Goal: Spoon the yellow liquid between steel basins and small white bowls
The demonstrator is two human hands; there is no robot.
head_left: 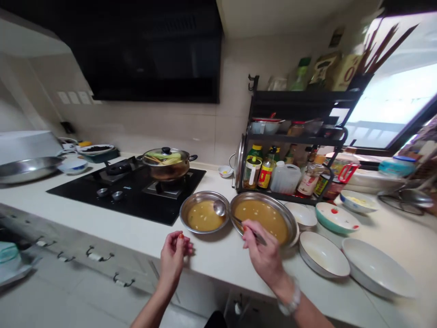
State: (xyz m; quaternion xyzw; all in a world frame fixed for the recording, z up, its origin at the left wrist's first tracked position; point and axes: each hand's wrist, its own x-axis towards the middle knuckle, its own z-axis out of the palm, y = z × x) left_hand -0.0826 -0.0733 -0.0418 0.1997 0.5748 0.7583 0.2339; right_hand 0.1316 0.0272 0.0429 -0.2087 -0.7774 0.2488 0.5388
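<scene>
Two round metal dishes of yellow-brown liquid sit side by side on the white counter: a smaller one (204, 212) on the left and a larger one (263, 215) on the right. My right hand (261, 253) is closed on the handle of a metal spoon (220, 208), whose bowl hovers over the gap between the two dishes. My left hand (175, 256) hangs near the counter's front edge, below the smaller dish, with its fingers curled together and nothing visible in them.
A lidded pot (167, 163) stands on the black gas hob (136, 191). A black rack (293, 141) of bottles and jars stands behind the dishes. Several empty white bowls (323, 255) lie to the right. A wok (27, 168) sits far left.
</scene>
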